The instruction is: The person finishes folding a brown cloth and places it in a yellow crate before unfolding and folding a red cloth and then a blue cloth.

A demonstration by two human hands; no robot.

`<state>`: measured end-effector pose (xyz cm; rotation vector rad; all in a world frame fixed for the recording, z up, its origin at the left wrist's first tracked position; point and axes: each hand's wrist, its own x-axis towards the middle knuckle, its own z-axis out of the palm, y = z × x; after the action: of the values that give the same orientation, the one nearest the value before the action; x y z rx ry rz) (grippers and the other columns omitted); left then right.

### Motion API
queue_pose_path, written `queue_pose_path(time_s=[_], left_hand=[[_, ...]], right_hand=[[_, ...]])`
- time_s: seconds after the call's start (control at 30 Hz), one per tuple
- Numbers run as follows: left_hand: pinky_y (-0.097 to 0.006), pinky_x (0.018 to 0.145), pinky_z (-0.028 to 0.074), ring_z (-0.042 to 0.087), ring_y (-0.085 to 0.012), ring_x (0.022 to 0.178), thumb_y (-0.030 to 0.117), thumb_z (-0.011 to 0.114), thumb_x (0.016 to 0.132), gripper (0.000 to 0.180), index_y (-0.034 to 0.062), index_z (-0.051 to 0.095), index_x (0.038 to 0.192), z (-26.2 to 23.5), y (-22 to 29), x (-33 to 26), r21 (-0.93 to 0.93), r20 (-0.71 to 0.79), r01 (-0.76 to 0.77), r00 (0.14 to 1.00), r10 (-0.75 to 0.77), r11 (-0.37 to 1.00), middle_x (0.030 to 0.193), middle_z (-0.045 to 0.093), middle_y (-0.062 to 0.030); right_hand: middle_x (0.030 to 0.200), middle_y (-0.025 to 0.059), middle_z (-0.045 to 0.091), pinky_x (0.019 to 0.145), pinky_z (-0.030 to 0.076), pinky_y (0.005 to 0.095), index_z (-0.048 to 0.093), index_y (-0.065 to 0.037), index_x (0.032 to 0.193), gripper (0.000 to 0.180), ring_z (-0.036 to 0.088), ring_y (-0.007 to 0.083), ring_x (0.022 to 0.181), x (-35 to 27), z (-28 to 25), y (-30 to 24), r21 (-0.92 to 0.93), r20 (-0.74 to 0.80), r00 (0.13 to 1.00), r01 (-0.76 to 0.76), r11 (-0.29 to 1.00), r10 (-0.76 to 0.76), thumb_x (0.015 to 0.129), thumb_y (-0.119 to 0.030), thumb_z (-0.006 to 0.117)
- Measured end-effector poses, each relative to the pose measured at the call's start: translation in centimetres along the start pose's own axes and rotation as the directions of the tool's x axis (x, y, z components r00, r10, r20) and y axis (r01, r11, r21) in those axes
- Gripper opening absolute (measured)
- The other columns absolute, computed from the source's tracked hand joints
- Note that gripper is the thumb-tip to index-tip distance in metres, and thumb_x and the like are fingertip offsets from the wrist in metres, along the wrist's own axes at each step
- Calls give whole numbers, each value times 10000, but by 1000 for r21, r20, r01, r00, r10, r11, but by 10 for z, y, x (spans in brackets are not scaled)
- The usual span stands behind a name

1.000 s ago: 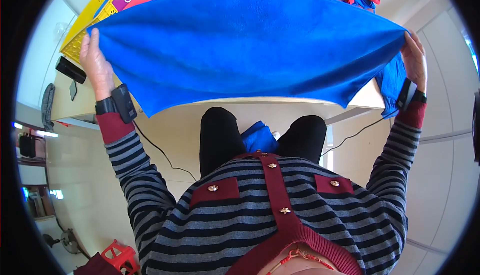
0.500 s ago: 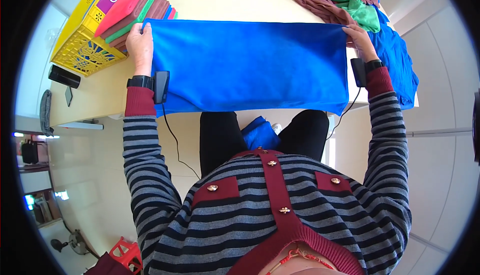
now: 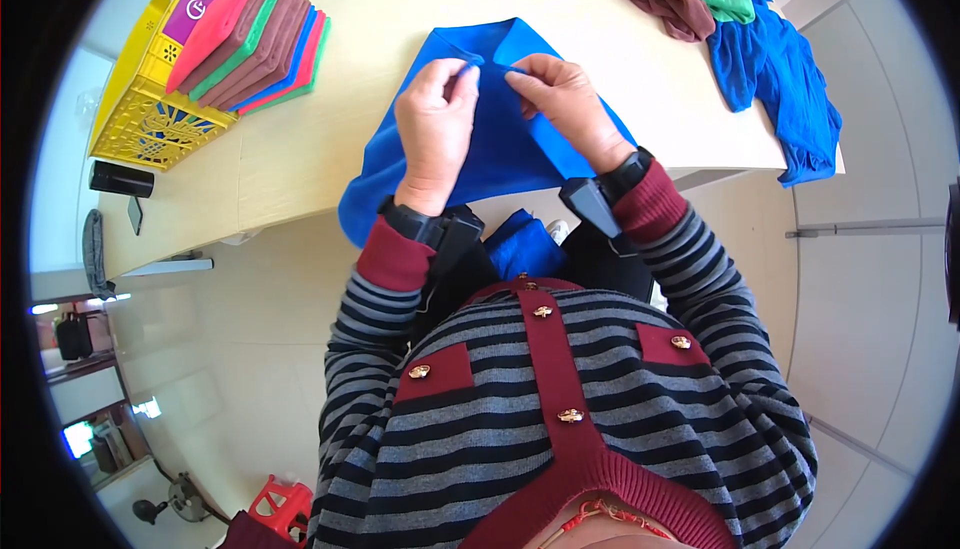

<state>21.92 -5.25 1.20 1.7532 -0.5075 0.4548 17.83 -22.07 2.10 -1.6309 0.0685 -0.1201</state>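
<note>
A blue cloth point(image 3: 500, 139) lies folded on the pale table point(image 3: 330, 139), its near edge hanging over the table's front. My left hand point(image 3: 435, 114) and my right hand point(image 3: 565, 99) are close together above its middle, each pinching a corner or edge of the cloth between thumb and fingers. Both wrists carry black bands with small devices. Another blue piece point(image 3: 520, 244) shows on my lap below the table edge.
A yellow basket point(image 3: 150, 119) at the far left holds a stack of folded cloths point(image 3: 255, 34) in red, green, brown and blue. A heap of loose brown, green and blue cloths point(image 3: 730, 9) lies at the far right. A black object point(image 3: 120, 179) rests near the basket.
The cloth was held spread wide in the air, then laid flat on the table. My hands have since come together at the middle, bringing the cloth's corners with them.
</note>
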Motion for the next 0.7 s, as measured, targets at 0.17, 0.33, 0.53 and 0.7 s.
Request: queue_pose_path(time_s=[0.17, 0.33, 0.53, 0.7], left_hand=[[-299, 591, 502, 602, -168, 618, 19, 745, 868, 100, 12, 656, 913, 12, 2, -29, 9, 8, -7, 1000, 7, 1000, 777, 648, -91], [-320, 598, 517, 636, -228, 653, 8, 737, 862, 112, 27, 650, 929, 16, 2, -42, 114, 1, -162, 987, 163, 980, 825, 659, -108], [-337, 597, 524, 649, -279, 680, -3, 732, 847, 134, 40, 645, 940, 16, 7, -49, 205, 26, -245, 969, 245, 948, 837, 655, -111], [-350, 591, 525, 652, -295, 694, 19, 731, 841, 143, 47, 642, 950, 18, 4, -55, 246, 73, -317, 949, 308, 916, 836, 651, -110]], right_hand=[[800, 4, 645, 637, 507, 232, 697, -6, 1035, 174, 589, 81, 672, -18, 16, 9, 13, -55, 998, 9, 1000, -8, 977, -167, 666], [803, 15, 655, 650, 514, 233, 700, 6, 1039, 188, 594, 82, 684, -29, 14, 13, -15, -63, 998, 1, 1000, -2, 983, -168, 658], [794, 58, 687, 612, 529, 249, 700, 43, 1016, 206, 623, 92, 659, -37, 12, 17, 4, -82, 997, 6, 1000, -6, 963, -148, 644], [804, 67, 692, 629, 538, 251, 692, 50, 1036, 236, 637, 101, 672, -41, 12, 19, 99, -69, 997, -15, 995, 21, 976, -172, 640]])
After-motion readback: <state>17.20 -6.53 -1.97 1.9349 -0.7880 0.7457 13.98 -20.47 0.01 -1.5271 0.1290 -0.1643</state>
